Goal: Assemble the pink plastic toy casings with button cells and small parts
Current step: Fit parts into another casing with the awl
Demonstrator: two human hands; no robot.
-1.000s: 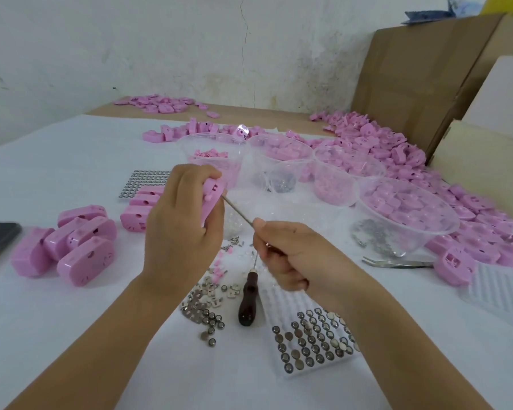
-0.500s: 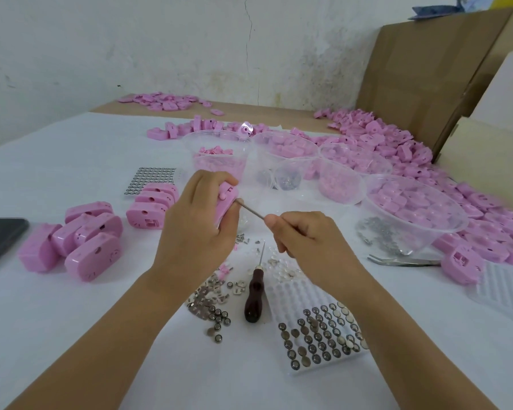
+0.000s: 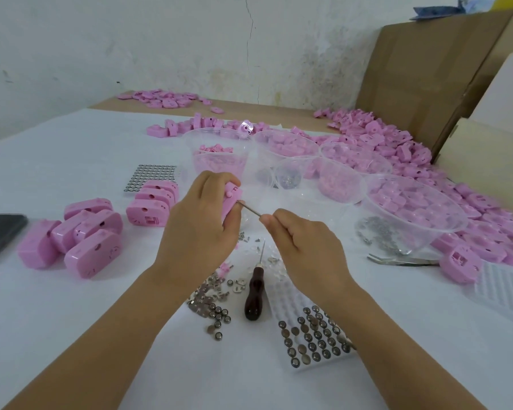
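Observation:
My left hand [image 3: 197, 224] grips a pink casing [image 3: 231, 201] above the middle of the white table. My right hand [image 3: 307, 250] pinches a thin metal tool [image 3: 249, 208] whose tip touches the casing's right side. A tray of button cells [image 3: 313, 340] lies near my right forearm. Loose button cells and small metal parts [image 3: 212, 304] are scattered under my left wrist. A dark-handled awl [image 3: 253, 294] lies between my arms. Finished pink casings [image 3: 80, 241] stand in a group at the left, and more [image 3: 153, 202] behind them.
Several clear plastic bowls [image 3: 409, 208] with pink parts and metal pieces stand beyond my hands. A big heap of pink casings [image 3: 403, 149] runs along the right. Tweezers [image 3: 400, 260] lie at the right. A dark phone [image 3: 0, 232] sits at the left edge. Cardboard boxes [image 3: 421, 72] rise at back right.
Both hands have stayed together on the casing and the thin tool. The camera has tilted slightly, so the scene sits a little lower and closer.

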